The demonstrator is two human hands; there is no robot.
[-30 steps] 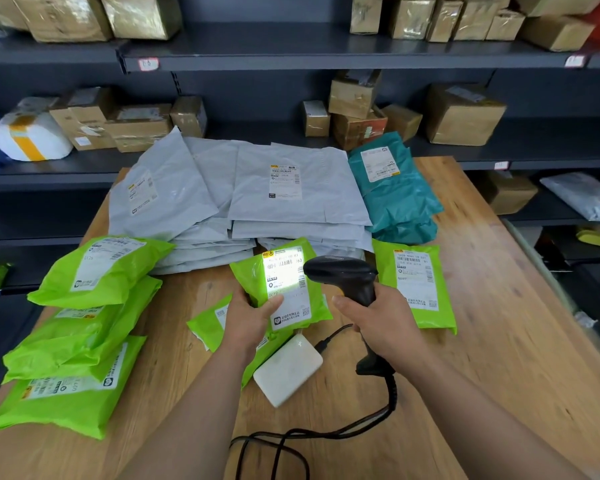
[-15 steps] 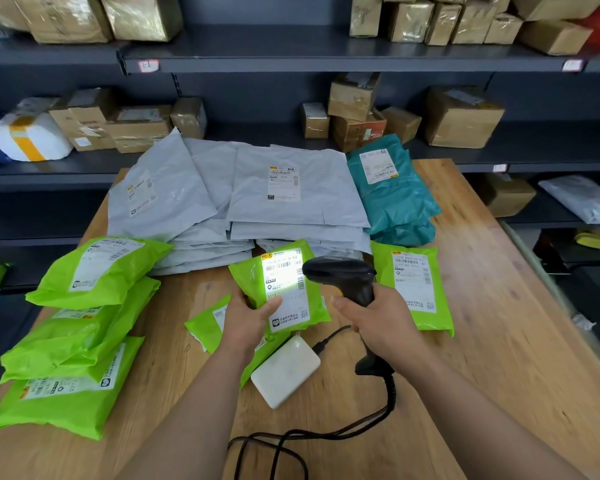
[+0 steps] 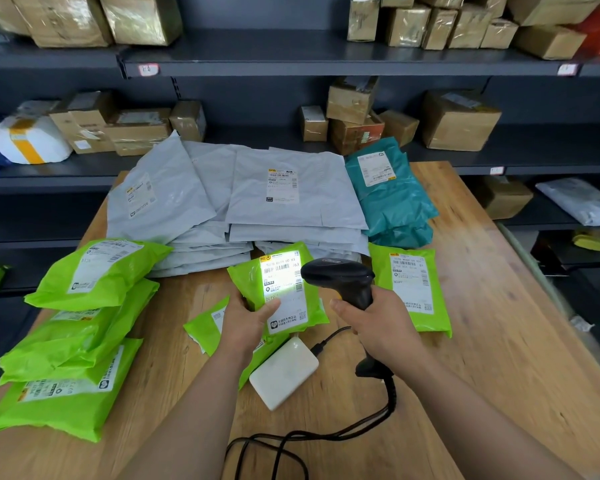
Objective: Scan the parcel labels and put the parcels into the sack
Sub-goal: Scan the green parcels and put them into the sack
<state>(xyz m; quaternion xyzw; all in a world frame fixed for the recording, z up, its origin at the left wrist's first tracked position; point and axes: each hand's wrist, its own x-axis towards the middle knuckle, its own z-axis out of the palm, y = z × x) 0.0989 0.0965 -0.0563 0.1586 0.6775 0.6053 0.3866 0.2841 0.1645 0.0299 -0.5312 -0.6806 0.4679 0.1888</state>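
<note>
Head view: the left hand [image 3: 246,323] grips the lower edge of a green parcel [image 3: 284,306], tilted up over the middle of the tabletop [image 3: 499,341] with its label half lost in white glare. The right hand [image 3: 378,327] is clenched round the black scanner [image 3: 340,278], handle mostly buried in the fist, head aimed at that label. A second green parcel [image 3: 205,329] lies largely hidden beneath the hand and a white box [image 3: 284,372], the cable [image 3: 326,434] is cut off at the front edge, and the shelves [image 3: 291,64] behind hold taped cardboard boxes [image 3: 458,123].
</note>
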